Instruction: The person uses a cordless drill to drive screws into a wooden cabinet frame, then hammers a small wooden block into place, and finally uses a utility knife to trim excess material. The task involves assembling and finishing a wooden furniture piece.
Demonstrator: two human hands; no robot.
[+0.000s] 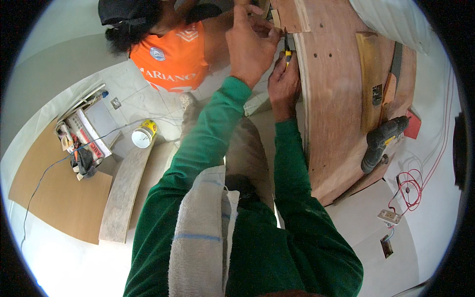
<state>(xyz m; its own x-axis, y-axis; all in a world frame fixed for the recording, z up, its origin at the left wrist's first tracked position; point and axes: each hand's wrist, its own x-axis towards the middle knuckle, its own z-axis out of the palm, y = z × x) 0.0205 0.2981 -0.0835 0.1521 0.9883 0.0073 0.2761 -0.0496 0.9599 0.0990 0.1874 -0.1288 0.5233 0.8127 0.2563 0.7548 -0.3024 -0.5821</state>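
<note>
My right hand point(285, 85) is closed around a slim yellow-and-black hand tool point(288, 55), held at the left edge of the plywood panel point(334, 99). The tool's dark tip points away from me; its exact kind is too small to tell. My left hand point(252, 52) is raised just left of that tip, thumb and fingers drawn together near a corner gap in the plywood. Whatever those fingers pinch is hidden. A small pale wood strip point(275, 19) stands beside them at the gap.
Close at the left crouches a person in an orange jersey point(170, 59). On the plywood lie a cordless drill point(383, 141), a handsaw point(390, 89) and a yellowish wooden block point(367, 84). Red cables point(410, 190) are at right. A bucket point(143, 134) and boards point(123, 198) are at left.
</note>
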